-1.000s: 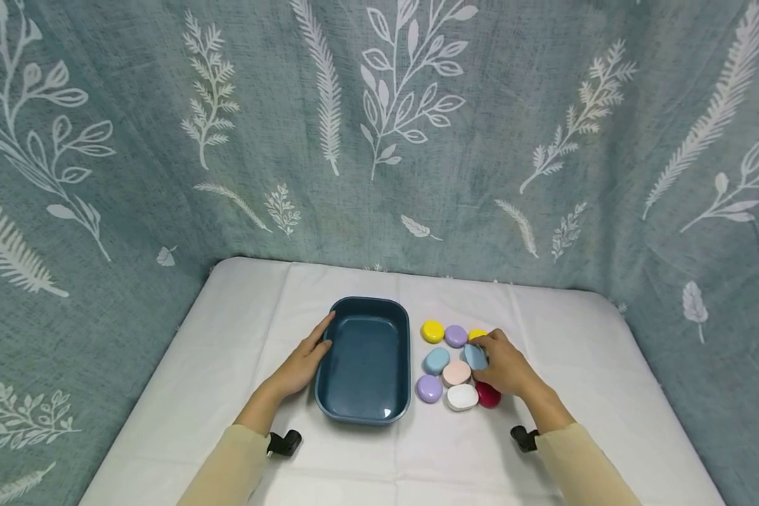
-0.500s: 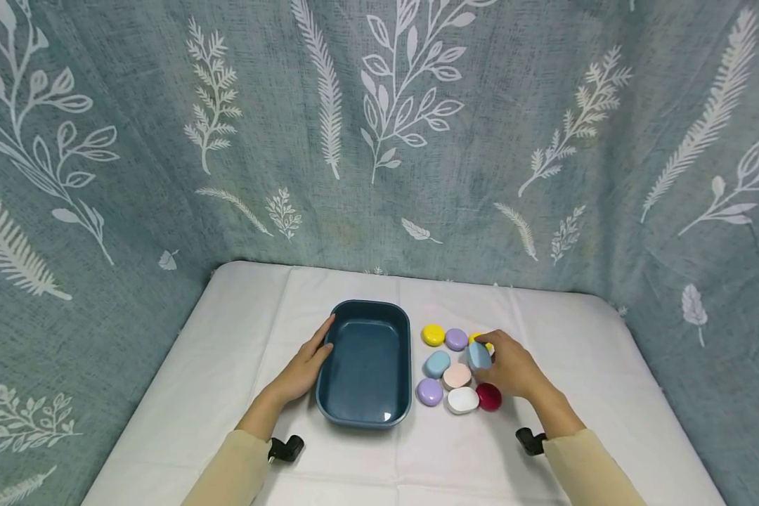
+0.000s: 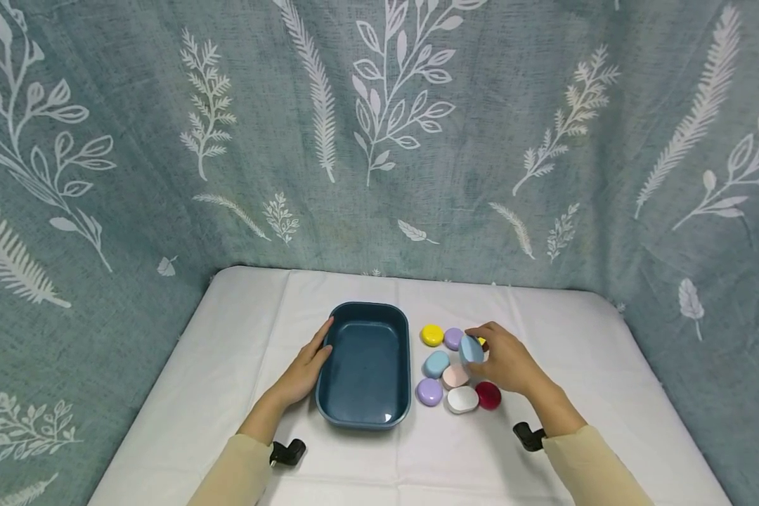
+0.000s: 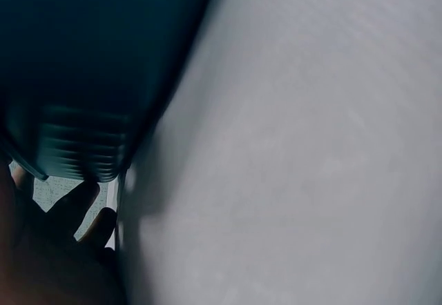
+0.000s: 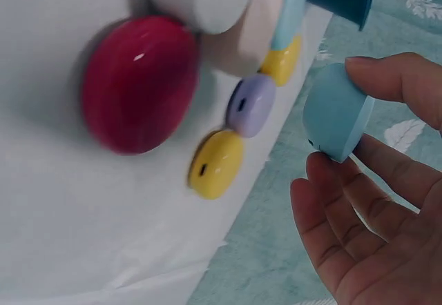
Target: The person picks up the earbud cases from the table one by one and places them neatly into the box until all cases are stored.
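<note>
My right hand (image 3: 504,358) pinches a light blue rounded case (image 5: 335,112) between thumb and fingers, tilted on edge and raised over the group of cases. In the right wrist view a small dark notch shows at its lower edge. My left hand (image 3: 302,372) rests with extended fingers along the left side of a dark blue rectangular basin (image 3: 410,379). In the left wrist view its fingers (image 4: 76,205) touch the basin's outer wall. Nearest the right hand are a yellow case (image 5: 217,165), partly hidden in the head view, and a pale pink case (image 3: 455,377).
Also on the white cloth (image 3: 354,467) lie a white case (image 3: 462,400), a dark red case (image 3: 488,396), a second light blue case (image 3: 436,364), purple cases (image 3: 429,392) and another yellow one (image 3: 432,335). A leaf-patterned curtain (image 3: 259,140) closes the back and sides.
My right hand has lifted the light blue case off its place among the others and shifted it slightly left and away from me. The left hand stays at the basin.
</note>
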`<state>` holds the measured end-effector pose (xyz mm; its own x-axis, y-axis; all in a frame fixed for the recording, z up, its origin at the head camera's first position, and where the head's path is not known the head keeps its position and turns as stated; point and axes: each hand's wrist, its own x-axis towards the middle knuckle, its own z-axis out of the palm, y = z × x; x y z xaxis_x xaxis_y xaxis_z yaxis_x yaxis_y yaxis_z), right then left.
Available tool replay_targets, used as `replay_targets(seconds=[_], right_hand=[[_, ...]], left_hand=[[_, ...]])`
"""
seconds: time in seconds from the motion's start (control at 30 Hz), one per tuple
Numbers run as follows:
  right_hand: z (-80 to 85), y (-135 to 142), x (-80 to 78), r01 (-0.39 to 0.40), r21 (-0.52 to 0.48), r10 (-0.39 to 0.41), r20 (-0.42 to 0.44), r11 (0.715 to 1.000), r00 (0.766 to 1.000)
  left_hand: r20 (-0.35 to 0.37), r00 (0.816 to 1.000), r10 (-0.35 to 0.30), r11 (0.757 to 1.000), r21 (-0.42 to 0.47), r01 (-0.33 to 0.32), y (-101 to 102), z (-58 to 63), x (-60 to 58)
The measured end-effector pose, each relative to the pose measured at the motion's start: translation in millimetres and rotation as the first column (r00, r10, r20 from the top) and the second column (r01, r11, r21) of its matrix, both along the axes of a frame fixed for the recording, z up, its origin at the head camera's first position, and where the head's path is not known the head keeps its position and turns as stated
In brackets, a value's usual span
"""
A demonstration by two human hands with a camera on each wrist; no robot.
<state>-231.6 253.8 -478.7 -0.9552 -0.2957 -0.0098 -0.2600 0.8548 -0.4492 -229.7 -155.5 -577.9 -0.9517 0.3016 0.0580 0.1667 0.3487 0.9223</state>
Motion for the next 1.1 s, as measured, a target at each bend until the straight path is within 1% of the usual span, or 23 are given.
replay_targets(seconds=[0.23, 0.37, 0.57, 0.77, 0.97, 1.1], right_hand=[[15.2, -16, 3.9, -0.042, -0.015, 0.042, -0.029, 0.999, 0.999], [21.1, -23, 5.2, -0.063, -0.022, 0.062, -0.049, 0.998, 0.997], [28.7, -32, 6.3, -0.095, -0.018, 0.094, -0.076, 0.995, 0.993], [35.6, -44, 6.4, -0.119, -0.025, 0.117, -0.072, 0.993, 0.991], [40.7, -57, 7.5, -0.143, -0.029, 0.14, -0.069, 0.989, 0.988], [41.2, -66, 8.1, -0.152, -0.022, 0.15, -0.06, 0.988, 0.987]], left_hand=[[-0.003, 1.0, -0.01, 1.0, 0.02, 0.011, -2, -2.3, -0.6], [0.017, 1.0, -0.007, 1.0, 0.014, 0.007, -2, -2.8, -0.2], [-0.025, 1.0, -0.006, 1.0, 0.007, 0.006, -1, -2.8, -0.4], [-0.014, 1.0, -0.009, 1.0, 0.028, 0.009, -2, -2.0, -1.5], [-0.046, 0.999, -0.009, 1.0, 0.024, 0.01, 0, 0.8, 0.3], [-0.032, 0.999, -0.003, 1.0, 0.022, 0.004, 0, 1.2, 1.2]])
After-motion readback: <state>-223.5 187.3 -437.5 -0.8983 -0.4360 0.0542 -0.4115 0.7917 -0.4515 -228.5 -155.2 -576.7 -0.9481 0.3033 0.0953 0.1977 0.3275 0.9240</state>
